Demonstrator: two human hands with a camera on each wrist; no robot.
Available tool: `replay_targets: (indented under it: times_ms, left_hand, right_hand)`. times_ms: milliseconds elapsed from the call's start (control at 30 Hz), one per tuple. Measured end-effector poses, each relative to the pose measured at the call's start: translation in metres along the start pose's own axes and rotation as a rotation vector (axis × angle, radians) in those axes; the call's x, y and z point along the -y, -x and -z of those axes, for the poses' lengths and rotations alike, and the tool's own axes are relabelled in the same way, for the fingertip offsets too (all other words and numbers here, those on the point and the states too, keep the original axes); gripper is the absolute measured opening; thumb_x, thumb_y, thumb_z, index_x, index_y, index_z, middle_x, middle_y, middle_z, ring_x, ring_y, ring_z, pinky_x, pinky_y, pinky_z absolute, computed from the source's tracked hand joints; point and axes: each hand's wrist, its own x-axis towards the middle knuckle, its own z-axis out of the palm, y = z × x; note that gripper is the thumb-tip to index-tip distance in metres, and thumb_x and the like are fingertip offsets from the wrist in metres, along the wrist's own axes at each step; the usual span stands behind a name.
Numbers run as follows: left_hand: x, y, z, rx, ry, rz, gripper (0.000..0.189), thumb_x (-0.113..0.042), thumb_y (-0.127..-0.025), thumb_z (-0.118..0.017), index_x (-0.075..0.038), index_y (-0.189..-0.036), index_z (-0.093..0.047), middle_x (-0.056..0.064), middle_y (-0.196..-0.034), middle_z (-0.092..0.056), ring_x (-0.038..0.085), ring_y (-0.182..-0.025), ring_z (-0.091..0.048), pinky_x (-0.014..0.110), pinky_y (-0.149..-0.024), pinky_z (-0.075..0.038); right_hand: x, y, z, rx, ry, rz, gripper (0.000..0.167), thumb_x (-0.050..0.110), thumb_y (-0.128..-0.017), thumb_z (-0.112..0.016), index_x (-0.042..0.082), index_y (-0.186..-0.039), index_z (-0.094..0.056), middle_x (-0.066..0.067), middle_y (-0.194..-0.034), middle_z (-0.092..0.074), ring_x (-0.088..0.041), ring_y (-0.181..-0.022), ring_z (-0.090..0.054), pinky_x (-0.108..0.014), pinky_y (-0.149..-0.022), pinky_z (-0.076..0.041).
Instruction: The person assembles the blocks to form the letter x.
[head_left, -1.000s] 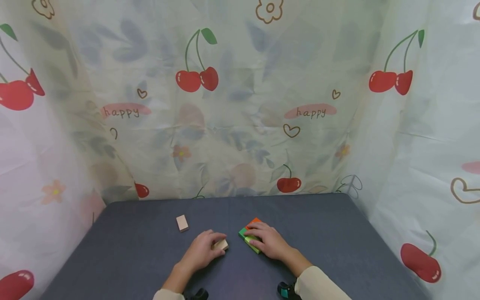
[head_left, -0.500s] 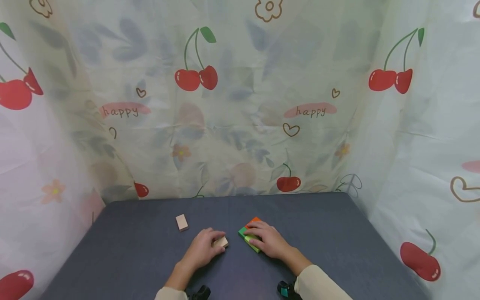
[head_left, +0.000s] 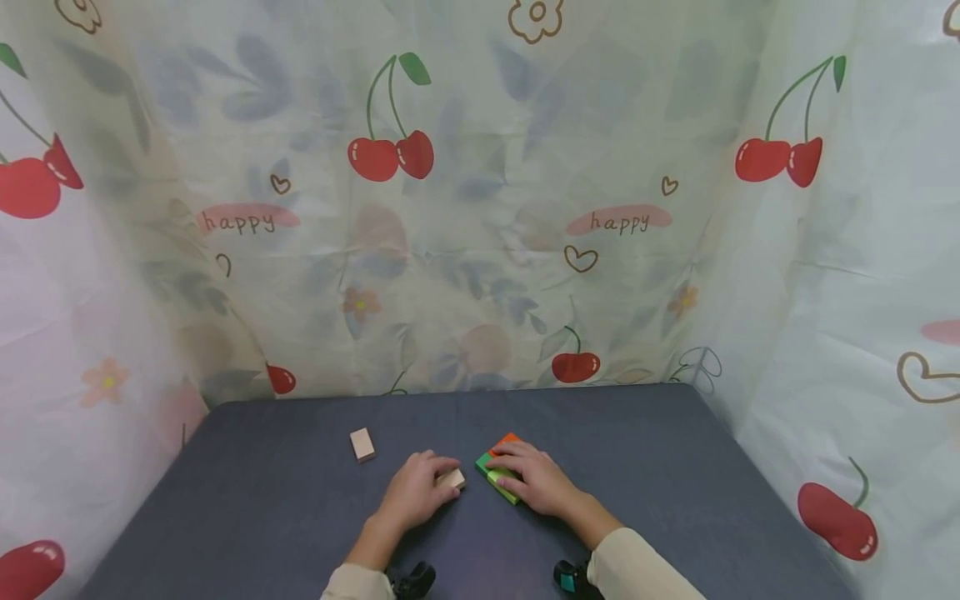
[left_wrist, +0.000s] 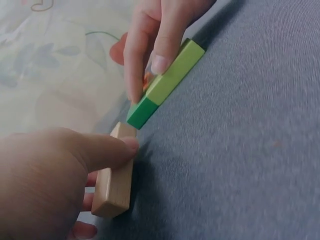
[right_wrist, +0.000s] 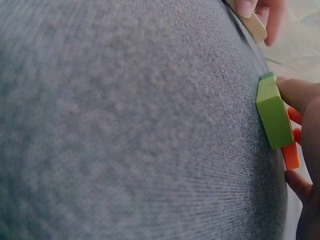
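Note:
My left hand (head_left: 416,493) pinches a plain wooden block (left_wrist: 116,187), thumb along one side and fingers on the other, close over the dark cloth. One end of that block points at a dark green block (left_wrist: 142,114), with only a narrow space between them in the left wrist view. My right hand (head_left: 543,483) spans a group of coloured blocks lying together. Its thumb is on the light green block (left_wrist: 175,72), a fingertip reaches the dark green one, and other fingers bend over toward an orange block (right_wrist: 290,156). The hand partly covers the group.
A second plain wooden block (head_left: 362,445) lies farther back on the left of the dark cloth-covered table (head_left: 285,500). A printed curtain (head_left: 480,250) with cherries hangs behind and on both sides. Black devices (head_left: 573,578) sit at both wrists.
My left hand has slid the wooden block to the right and slightly away from me, nearer the green blocks. The right hand and the coloured blocks have stayed in place.

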Motion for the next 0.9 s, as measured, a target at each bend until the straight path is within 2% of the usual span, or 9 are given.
replay_targets:
  times_ms: [267,567,733,900]
  left_hand:
    - [-0.012,-0.003,-0.010,0.010,0.001,0.121,0.038,-0.028,-0.080,-0.080,-0.014,-0.115,-0.073,0.000,-0.093,-0.060,0.015,-0.077,-0.051,0.035,-0.065,-0.042]
    - [-0.021,-0.007,-0.016,-0.036,-0.011,0.133,0.040,-0.029,-0.079,-0.081,-0.012,-0.114,-0.073,0.004,-0.095,-0.062,0.016,-0.075,-0.051,0.035,-0.064,-0.041]
    - [-0.025,-0.008,-0.020,-0.044,-0.005,0.168,0.040,-0.029,-0.079,-0.081,-0.013,-0.115,-0.073,0.004,-0.094,-0.061,0.016,-0.074,-0.050,0.034,-0.062,-0.040]
    - [-0.030,-0.008,-0.026,-0.070,0.007,0.195,0.039,-0.028,-0.077,-0.082,-0.014,-0.113,-0.074,0.005,-0.098,-0.063,0.021,-0.081,-0.055,0.037,-0.064,-0.042]
  right_hand:
    - [0.002,0.000,0.001,0.002,-0.006,0.005,0.033,0.029,-0.098,-0.060,0.021,-0.129,-0.065,-0.005,-0.140,-0.052,-0.029,-0.133,-0.040,-0.059,-0.098,-0.034]
    - [0.001,0.000,0.001,-0.001,0.011,0.007,0.033,0.029,-0.098,-0.059,0.021,-0.129,-0.065,-0.003,-0.140,-0.051,-0.027,-0.133,-0.042,-0.058,-0.097,-0.035]
    - [0.001,0.000,0.001,-0.001,0.010,0.010,0.033,0.029,-0.098,-0.059,0.020,-0.130,-0.065,-0.003,-0.140,-0.051,-0.027,-0.132,-0.042,-0.058,-0.097,-0.035]
    - [0.002,0.001,0.002,-0.003,-0.003,0.014,0.033,0.029,-0.098,-0.059,0.019,-0.129,-0.065,-0.005,-0.140,-0.052,-0.029,-0.132,-0.042,-0.059,-0.096,-0.035]
